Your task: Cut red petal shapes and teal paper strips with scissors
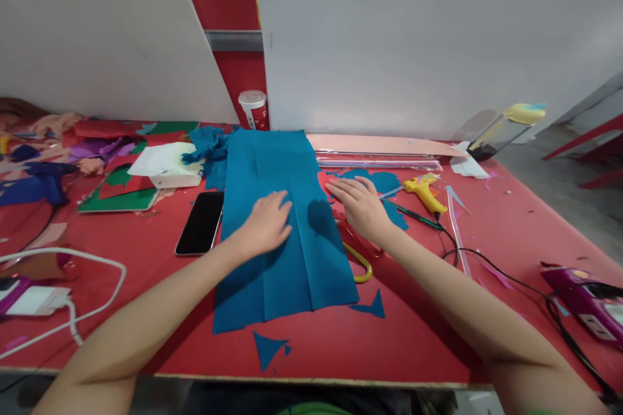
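The folded blue sheet (292, 272) lies lengthwise at the middle of the red worktop (438, 318), its creases running toward the wall. The left hand (267, 224) rests flat on it, fingers close together. The right hand (359, 204) lies at its three o'clock edge, fingers slightly spread, pinching nothing.

Uneven pressure from the two palms could skew the folds. The scissors (361, 264), touching the edge at four o'clock, might snag or ridge the sheet. The glue gun (424, 192) at two o'clock, if hot, threatens the right wrist. The phone (200, 222) at nine o'clock could get nudged.

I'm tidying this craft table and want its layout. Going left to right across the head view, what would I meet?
White charger → black phone → left hand → right hand → yellow glue gun → purple tool
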A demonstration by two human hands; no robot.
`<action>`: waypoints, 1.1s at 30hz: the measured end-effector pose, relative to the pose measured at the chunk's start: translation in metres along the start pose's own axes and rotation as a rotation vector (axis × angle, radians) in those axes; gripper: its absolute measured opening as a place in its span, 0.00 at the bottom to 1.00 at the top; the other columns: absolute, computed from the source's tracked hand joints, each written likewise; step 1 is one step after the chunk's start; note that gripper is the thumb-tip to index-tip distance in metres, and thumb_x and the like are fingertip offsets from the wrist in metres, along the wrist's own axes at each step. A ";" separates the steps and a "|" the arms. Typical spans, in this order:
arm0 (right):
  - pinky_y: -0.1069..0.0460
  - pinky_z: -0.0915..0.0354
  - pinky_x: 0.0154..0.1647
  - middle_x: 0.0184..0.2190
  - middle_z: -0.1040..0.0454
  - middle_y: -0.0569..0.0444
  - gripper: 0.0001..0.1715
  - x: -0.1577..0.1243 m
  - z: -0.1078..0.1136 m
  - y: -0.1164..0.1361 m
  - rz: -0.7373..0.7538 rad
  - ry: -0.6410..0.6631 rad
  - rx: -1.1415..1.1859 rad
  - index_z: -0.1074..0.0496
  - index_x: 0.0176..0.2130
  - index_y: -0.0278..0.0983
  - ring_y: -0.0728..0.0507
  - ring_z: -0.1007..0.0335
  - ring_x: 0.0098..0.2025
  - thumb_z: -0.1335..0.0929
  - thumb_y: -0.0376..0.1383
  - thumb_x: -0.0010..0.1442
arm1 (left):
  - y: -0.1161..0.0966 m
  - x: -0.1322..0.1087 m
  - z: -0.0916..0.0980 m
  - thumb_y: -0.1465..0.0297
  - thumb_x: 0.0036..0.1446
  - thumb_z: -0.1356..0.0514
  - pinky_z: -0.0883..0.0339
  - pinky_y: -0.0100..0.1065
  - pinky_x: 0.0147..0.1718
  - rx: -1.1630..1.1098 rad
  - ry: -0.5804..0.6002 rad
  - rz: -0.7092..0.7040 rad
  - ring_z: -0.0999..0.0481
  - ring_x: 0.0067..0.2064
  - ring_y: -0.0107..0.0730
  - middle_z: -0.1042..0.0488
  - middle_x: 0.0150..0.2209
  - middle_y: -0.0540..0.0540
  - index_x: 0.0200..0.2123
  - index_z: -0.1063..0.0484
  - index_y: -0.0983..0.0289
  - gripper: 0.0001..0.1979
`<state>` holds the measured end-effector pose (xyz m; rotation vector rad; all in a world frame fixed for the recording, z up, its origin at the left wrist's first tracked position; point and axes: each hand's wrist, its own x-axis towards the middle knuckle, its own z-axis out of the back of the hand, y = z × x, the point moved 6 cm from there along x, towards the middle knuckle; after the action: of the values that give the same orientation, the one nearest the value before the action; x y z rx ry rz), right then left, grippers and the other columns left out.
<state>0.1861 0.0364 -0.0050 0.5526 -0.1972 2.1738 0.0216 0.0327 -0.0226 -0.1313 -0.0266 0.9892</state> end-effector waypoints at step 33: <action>0.53 0.43 0.28 0.31 0.30 0.42 0.15 -0.059 -0.029 0.000 -0.514 0.542 0.158 0.37 0.37 0.28 0.41 0.34 0.32 0.38 0.30 0.45 | -0.043 -0.032 0.016 0.74 0.56 0.60 0.40 0.35 0.49 -0.626 -0.046 0.023 0.35 0.52 0.33 0.34 0.52 0.57 0.54 0.42 0.67 0.23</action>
<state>0.2081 0.0038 -0.0575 0.0645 0.3749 1.7587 0.0383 -0.0156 -0.0007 -0.6827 -0.3785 0.9803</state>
